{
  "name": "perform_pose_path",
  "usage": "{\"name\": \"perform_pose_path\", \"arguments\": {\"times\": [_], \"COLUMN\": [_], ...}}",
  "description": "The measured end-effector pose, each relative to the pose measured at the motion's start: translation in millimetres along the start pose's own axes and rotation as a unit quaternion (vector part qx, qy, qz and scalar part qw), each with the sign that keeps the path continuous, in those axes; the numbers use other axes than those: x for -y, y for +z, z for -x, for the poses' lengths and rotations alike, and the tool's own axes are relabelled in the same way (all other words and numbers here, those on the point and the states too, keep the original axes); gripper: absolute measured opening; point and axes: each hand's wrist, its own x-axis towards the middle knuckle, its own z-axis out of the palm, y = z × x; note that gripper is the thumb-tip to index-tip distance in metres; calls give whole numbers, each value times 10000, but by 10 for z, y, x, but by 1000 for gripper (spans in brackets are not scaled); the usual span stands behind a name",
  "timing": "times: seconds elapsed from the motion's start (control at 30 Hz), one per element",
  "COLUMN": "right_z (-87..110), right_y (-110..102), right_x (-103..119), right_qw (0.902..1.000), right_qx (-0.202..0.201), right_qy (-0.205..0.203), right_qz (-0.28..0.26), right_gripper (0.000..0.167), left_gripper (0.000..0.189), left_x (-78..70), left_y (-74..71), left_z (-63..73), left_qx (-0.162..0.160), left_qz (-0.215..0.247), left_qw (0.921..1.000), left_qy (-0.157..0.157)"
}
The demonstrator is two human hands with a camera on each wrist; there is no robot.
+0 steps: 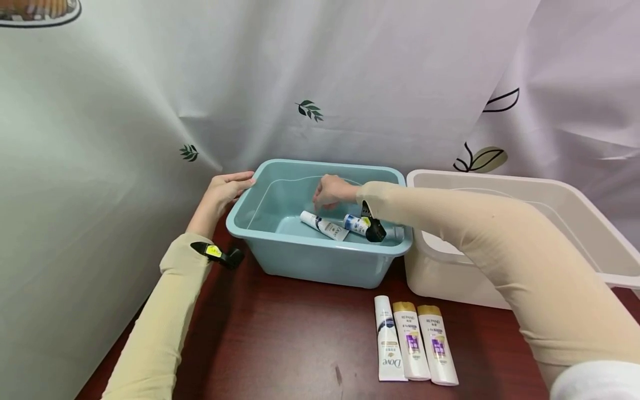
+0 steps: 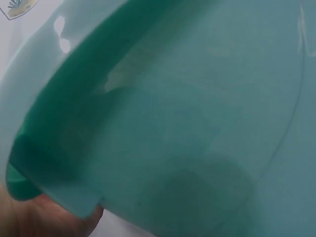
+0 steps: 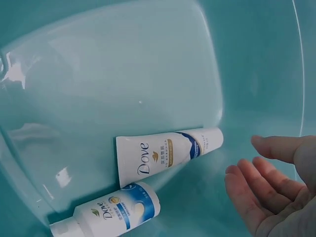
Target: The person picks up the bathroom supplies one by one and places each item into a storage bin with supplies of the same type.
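Observation:
My left hand (image 1: 227, 189) is at the left rim of the blue-green plastic basin (image 1: 320, 261), fingers reaching along its outer edge. In the left wrist view the lip covers part of that hand (image 2: 49, 219). Inside the basin, my right hand (image 1: 332, 191) hovers with nothing between thumb and fingers; the right wrist view shows this hand (image 3: 276, 187) with fingers loosely bent. Near its fingertips lies a white Dove tube (image 3: 163, 153) on the basin floor. Beside the tube is a white-and-blue Dove bottle (image 3: 116, 210), also lying down.
A beige plastic basin (image 1: 450, 280) stands against the right side, partly behind my right forearm. On the dark red table (image 1: 280, 339) lie another Dove tube (image 1: 389, 341) and two white gold-capped bottles (image 1: 412, 344) in a row. A patterned white sheet (image 1: 370, 83) hangs behind.

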Motion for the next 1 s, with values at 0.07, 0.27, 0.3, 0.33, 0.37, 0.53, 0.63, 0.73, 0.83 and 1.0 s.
{"name": "perform_pose_path", "arguments": {"times": [0.07, 0.27, 0.3, 0.33, 0.37, 0.53, 0.63, 0.73, 0.83, 1.0], "right_z": [14, 47, 55, 61, 68, 97, 115, 135, 155, 170], "right_y": [-13, -62, -71, -78, -82, -95, -106, -124, -143, -175], "right_x": [-6, -18, -16, -13, -9, 21, 45, 58, 59, 46], "right_qw": [10000, 9999, 9999, 9999, 9999, 10000, 10000, 10000, 9999, 9996], "right_qx": [8, -26, -38, -41, -45, -29, -42, -54, -53, 12], "right_qy": [8, 52, 58, 61, 54, 22, 6, -5, 7, 64], "right_qz": [-29, -87, -99, -104, -92, -24, -23, -80, -155, -292], "right_gripper": [32, 30, 29, 29, 29, 30, 30, 31, 33, 38], "left_gripper": [52, 52, 52, 52, 52, 53, 54, 54, 54, 52], "left_x": [4, 12, 13, 13, 13, 18, 16, 12, 12, 5], "left_y": [5, 15, 12, 10, 6, 2, 0, 3, 0, 6], "left_z": [-1, -15, -16, -15, -15, -26, -22, -15, -13, -9], "left_qx": [-21, -66, -54, -42, -36, -43, -49, -70, -42, -26], "left_qz": [-11, -79, -77, -81, -82, -45, -46, -73, -53, -28], "left_qw": [10000, 9999, 10000, 10000, 10000, 10000, 10000, 9999, 10000, 10000], "left_qy": [4, 28, 20, 17, 15, 9, 16, 17, 14, -7]}}
